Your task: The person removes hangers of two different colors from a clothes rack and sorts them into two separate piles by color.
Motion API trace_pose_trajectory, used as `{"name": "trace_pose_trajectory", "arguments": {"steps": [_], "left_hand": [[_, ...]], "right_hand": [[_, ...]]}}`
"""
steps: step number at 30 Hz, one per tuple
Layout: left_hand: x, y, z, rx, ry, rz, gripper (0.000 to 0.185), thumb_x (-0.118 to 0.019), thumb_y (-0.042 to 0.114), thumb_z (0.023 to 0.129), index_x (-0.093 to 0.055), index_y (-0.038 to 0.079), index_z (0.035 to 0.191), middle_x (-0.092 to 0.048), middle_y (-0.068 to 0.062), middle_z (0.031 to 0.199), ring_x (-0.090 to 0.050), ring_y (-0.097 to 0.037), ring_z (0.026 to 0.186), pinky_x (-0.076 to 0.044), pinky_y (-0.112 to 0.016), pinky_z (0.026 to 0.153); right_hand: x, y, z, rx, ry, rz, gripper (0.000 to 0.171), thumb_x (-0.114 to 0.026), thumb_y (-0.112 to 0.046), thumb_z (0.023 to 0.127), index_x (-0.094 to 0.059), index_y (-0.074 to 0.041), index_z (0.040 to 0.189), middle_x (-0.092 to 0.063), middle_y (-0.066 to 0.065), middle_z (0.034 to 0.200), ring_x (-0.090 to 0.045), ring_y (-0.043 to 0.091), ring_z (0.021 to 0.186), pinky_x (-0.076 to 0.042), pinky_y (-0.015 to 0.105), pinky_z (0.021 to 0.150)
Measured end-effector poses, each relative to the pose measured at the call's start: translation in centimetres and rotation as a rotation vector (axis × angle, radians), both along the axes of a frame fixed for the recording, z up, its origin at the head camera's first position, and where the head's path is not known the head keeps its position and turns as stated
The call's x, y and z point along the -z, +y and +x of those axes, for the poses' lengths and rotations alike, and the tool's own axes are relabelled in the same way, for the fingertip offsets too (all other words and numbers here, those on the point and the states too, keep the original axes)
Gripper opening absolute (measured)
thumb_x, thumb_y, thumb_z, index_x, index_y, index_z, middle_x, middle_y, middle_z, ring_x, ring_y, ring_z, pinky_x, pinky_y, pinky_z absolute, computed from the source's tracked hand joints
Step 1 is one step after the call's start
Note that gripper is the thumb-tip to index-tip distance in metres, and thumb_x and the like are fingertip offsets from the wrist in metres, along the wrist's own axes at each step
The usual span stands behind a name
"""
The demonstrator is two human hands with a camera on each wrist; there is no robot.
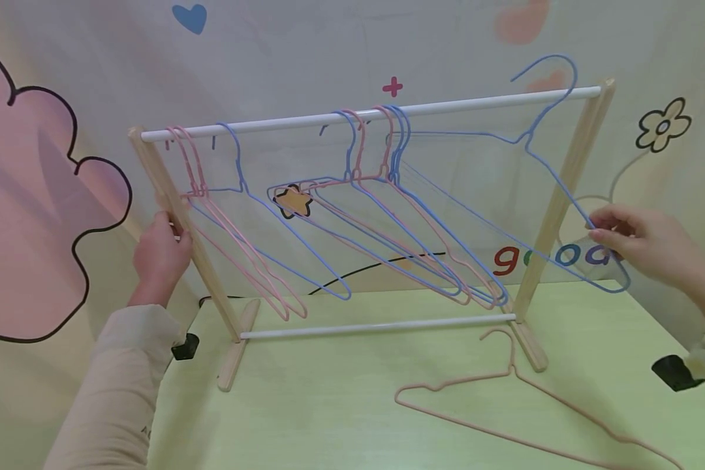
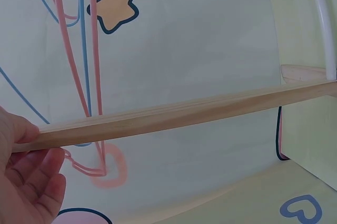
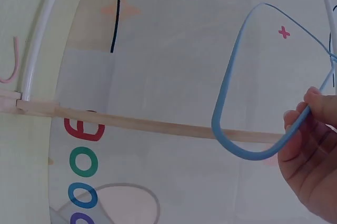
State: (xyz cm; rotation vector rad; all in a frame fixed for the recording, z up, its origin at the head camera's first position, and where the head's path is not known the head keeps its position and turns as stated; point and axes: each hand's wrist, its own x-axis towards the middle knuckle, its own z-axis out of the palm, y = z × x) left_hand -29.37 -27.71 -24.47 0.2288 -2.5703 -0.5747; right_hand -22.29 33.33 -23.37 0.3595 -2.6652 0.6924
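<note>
My right hand (image 1: pixel 646 241) pinches one sloping arm of a blue clothes hanger (image 1: pixel 555 171) at the rack's right end. That hanger's hook rises above the white top rail (image 1: pixel 458 106); whether it touches the rail I cannot tell. In the right wrist view, thumb and fingers meet on the blue hanger (image 3: pixel 217 116) near its rounded corner. My left hand (image 1: pixel 163 254) grips the wooden left post (image 1: pixel 204 277) of the rack, thumb on one side and fingers on the other in the left wrist view. A pink hanger (image 1: pixel 512 370) lies flat on the table.
Along the rail hang two pink hangers (image 1: pixel 190 166) and a blue hanger (image 1: pixel 238 160) at the left, then several pink and blue hangers (image 1: pixel 357 156) near the middle. A lower white bar (image 1: pixel 376 326) joins the posts. Behind is a printed cloth (image 1: pixel 446 39).
</note>
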Motion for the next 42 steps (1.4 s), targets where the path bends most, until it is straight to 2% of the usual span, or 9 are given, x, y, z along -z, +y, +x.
{"name": "trace_pose_trajectory", "arguments": {"steps": [4, 12, 20, 27, 34, 37, 42], "left_hand": [[0.0, 0.0, 0.0, 0.002, -0.013, 0.012, 0.03, -0.04, 0.022, 0.09, -0.041, -0.001, 0.108, -0.053, -0.02, 0.099, -0.053, -0.036, 0.083, -0.04, -0.04, 0.058], [0.0, 0.0, -0.1, -0.005, -0.028, 0.012, 0.03, -0.04, 0.023, 0.09, -0.041, -0.001, 0.107, -0.053, -0.02, 0.099, -0.052, -0.036, 0.082, -0.039, -0.04, 0.058], [0.1, -0.1, -0.1, -0.003, -0.022, 0.009, 0.029, -0.041, 0.024, 0.09, -0.042, -0.001, 0.105, -0.053, -0.02, 0.098, -0.052, -0.035, 0.081, -0.038, -0.039, 0.057], [0.1, -0.2, -0.2, 0.003, -0.02, 0.008, 0.028, -0.04, 0.023, 0.09, -0.041, -0.001, 0.105, -0.053, -0.019, 0.097, -0.052, -0.035, 0.08, -0.038, -0.039, 0.057], [0.2, -0.2, -0.1, 0.005, -0.004, 0.006, 0.027, -0.041, 0.022, 0.09, -0.042, -0.001, 0.103, -0.053, -0.02, 0.096, -0.052, -0.035, 0.079, -0.037, -0.039, 0.055], [0.1, -0.2, -0.1, 0.005, -0.009, 0.006, 0.026, -0.041, 0.022, 0.09, -0.041, -0.001, 0.103, -0.053, -0.02, 0.095, -0.052, -0.035, 0.078, -0.037, -0.039, 0.055], [0.1, -0.1, 0.0, 0.008, -0.008, 0.003, 0.026, -0.04, 0.022, 0.09, -0.041, -0.001, 0.103, -0.052, -0.02, 0.094, -0.051, -0.035, 0.077, -0.037, -0.04, 0.056]], "right_hand": [[0.8, 0.9, 0.4, 0.011, -0.02, -0.011, 0.016, -0.052, -0.008, 0.087, -0.055, 0.005, 0.095, -0.052, -0.008, 0.064, -0.044, 0.003, 0.055, -0.039, 0.018, 0.048], [4.4, 1.9, 1.0, -0.05, -0.094, -0.047, 0.012, -0.049, -0.005, 0.088, -0.053, 0.006, 0.092, -0.047, -0.007, 0.064, -0.043, 0.005, 0.053, -0.039, 0.02, 0.047], [8.0, 1.1, 0.9, -0.174, -0.185, -0.146, 0.007, -0.047, -0.004, 0.089, -0.05, 0.002, 0.088, -0.047, -0.005, 0.064, -0.045, 0.008, 0.053, -0.039, 0.022, 0.046], [11.3, -0.5, 0.6, -0.283, -0.356, -0.252, 0.012, -0.046, -0.005, 0.09, -0.049, 0.006, 0.092, -0.046, -0.007, 0.064, -0.044, 0.009, 0.053, -0.04, 0.023, 0.047], [13.3, -3.2, 0.2, -0.354, -0.561, -0.296, 0.017, -0.046, -0.005, 0.089, -0.048, 0.008, 0.099, -0.045, 0.001, 0.072, -0.043, 0.006, 0.057, -0.04, 0.022, 0.049], [14.2, -4.3, 0.0, -0.4, -0.591, -0.319, 0.015, -0.046, -0.006, 0.089, -0.047, 0.007, 0.097, -0.044, 0.002, 0.073, -0.042, 0.005, 0.055, -0.039, 0.021, 0.047], [15.6, -6.1, -0.1, -0.508, -0.575, -0.337, 0.008, -0.045, -0.005, 0.089, -0.047, 0.004, 0.088, -0.041, 0.001, 0.068, -0.04, 0.003, 0.051, -0.037, 0.02, 0.043]]}}
